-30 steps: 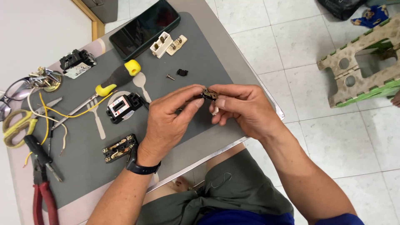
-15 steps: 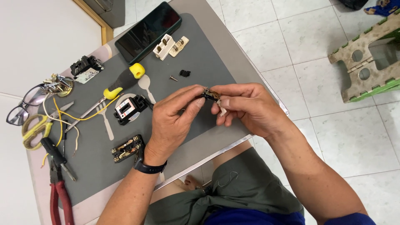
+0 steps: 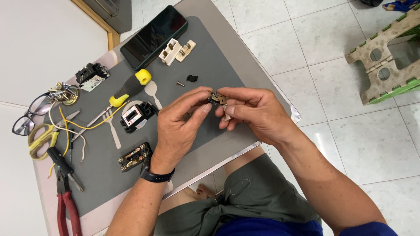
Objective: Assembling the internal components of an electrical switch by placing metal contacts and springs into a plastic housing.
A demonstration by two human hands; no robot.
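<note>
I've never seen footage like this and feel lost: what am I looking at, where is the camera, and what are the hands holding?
The camera sits on a seated person's head and looks down at their own bare hands above a small table with a grey mat. The left hand and right hand together pinch a small dark part with metal bits. On the mat lie a phone, a yellow-handled screwdriver, scissors, red pliers, glasses, a screw and several small electrical pieces.
</note>
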